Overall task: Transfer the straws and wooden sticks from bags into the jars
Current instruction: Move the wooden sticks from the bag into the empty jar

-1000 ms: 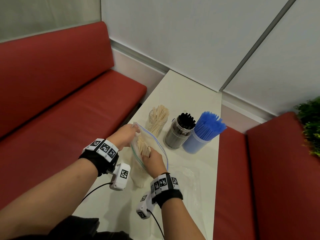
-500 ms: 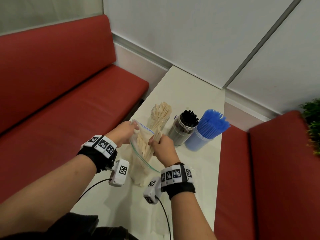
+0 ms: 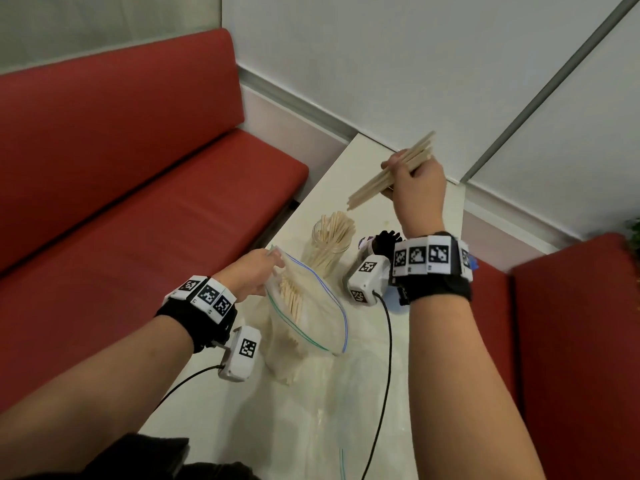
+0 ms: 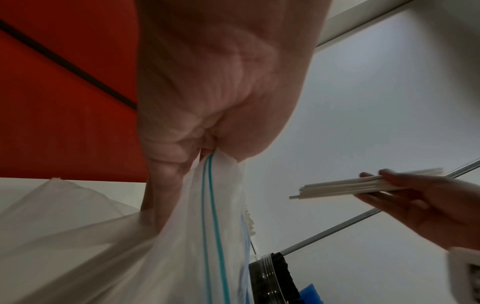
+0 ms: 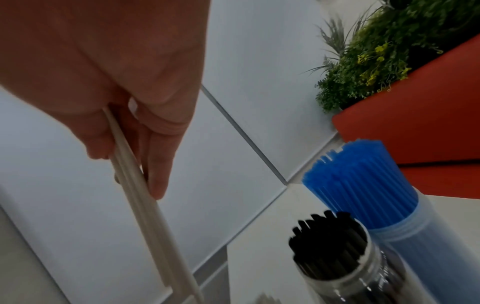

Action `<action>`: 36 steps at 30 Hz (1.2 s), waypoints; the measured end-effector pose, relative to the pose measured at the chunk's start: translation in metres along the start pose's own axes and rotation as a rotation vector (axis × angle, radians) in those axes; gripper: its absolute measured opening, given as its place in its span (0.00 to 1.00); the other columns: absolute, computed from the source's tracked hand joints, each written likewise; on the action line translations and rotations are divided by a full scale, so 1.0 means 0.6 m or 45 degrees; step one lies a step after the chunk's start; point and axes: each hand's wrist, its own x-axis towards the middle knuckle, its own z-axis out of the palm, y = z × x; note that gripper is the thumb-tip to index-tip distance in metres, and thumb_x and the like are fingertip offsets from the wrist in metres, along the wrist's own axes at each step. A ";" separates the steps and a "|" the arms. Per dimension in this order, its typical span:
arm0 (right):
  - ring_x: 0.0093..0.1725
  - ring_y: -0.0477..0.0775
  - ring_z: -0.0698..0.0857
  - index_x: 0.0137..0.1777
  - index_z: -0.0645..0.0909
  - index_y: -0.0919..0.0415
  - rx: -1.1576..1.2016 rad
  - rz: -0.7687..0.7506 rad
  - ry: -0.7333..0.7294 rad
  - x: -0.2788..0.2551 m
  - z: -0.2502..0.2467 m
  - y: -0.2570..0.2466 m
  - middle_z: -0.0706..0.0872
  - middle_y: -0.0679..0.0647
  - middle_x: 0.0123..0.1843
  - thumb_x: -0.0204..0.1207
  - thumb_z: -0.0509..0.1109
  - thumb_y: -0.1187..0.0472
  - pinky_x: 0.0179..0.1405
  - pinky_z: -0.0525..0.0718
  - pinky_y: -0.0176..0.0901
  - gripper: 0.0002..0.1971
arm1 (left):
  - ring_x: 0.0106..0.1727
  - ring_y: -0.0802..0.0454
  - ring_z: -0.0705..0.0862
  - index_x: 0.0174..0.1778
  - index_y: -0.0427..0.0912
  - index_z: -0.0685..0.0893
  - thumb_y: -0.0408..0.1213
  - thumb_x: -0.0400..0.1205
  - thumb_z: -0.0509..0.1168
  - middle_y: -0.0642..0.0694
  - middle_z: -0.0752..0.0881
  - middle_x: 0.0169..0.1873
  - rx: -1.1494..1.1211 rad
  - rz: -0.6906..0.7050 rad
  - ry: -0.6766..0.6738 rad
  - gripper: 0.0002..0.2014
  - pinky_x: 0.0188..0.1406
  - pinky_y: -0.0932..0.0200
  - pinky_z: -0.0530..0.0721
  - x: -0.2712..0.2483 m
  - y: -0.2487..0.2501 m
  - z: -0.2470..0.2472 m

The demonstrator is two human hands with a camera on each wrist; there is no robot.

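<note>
My left hand [image 3: 254, 275] pinches the rim of a clear zip bag [image 3: 311, 317] and holds it open on the white table [image 3: 349, 188]; wooden sticks [image 3: 291, 299] stand inside the bag. My right hand [image 3: 415, 181] is raised above the jars and grips a bundle of wooden sticks [image 3: 388, 173] that slants down to the left. Below it stands a clear jar [image 3: 329, 249] holding wooden sticks. In the left wrist view the left hand [image 4: 207, 148] pinches the bag's rim [image 4: 210, 185]. The right wrist view shows the held sticks [image 5: 145, 195] pointing downward.
A jar of black straws [image 5: 337, 246] and a jar of blue straws [image 5: 363, 185] stand right of the stick jar, partly hidden by my right wrist in the head view. An empty plastic bag [image 3: 339, 427] lies on the near table. Red benches [image 3: 138, 202] flank the table.
My right hand has pulled a bundle of sticks out of the bag and lifted it up and away, above the jars. The left hand keeps holding the bag's rim.
</note>
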 end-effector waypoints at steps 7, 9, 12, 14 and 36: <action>0.50 0.59 0.89 0.52 0.85 0.65 -0.140 0.188 -0.035 0.031 0.095 0.117 0.87 0.52 0.47 0.82 0.65 0.65 0.53 0.89 0.55 0.08 | 0.52 0.42 0.85 0.56 0.40 0.81 0.48 0.93 0.52 0.36 0.82 0.58 0.014 -0.004 -0.002 0.17 0.56 0.45 0.86 0.012 0.003 -0.002; 0.54 0.60 0.88 0.56 0.86 0.66 -0.202 0.246 -0.042 0.026 0.111 0.151 0.87 0.54 0.50 0.83 0.65 0.64 0.48 0.82 0.43 0.10 | 0.51 0.42 0.85 0.55 0.41 0.81 0.48 0.93 0.52 0.36 0.82 0.57 0.015 0.002 0.001 0.17 0.51 0.48 0.86 0.013 0.004 -0.003; 0.55 0.61 0.87 0.58 0.83 0.64 -0.255 0.271 -0.130 0.014 0.126 0.186 0.86 0.56 0.51 0.83 0.68 0.61 0.47 0.75 0.40 0.08 | 0.46 0.46 0.85 0.53 0.42 0.81 0.49 0.93 0.51 0.40 0.82 0.52 0.022 0.006 -0.001 0.18 0.41 0.54 0.85 0.015 0.004 -0.004; 0.57 0.59 0.85 0.63 0.81 0.62 -0.238 0.260 -0.191 0.007 0.131 0.196 0.86 0.58 0.56 0.82 0.72 0.61 0.50 0.76 0.40 0.12 | 0.42 0.48 0.85 0.53 0.42 0.81 0.49 0.93 0.51 0.42 0.82 0.49 0.025 0.007 -0.008 0.18 0.38 0.55 0.84 0.015 0.004 -0.004; 0.51 0.57 0.90 0.52 0.86 0.58 -0.190 0.082 -0.327 -0.089 0.125 0.130 0.91 0.56 0.50 0.77 0.58 0.72 0.55 0.86 0.52 0.17 | 0.51 0.41 0.84 0.58 0.39 0.81 0.46 0.94 0.50 0.37 0.82 0.57 0.069 0.049 0.061 0.18 0.52 0.48 0.86 -0.003 0.005 -0.004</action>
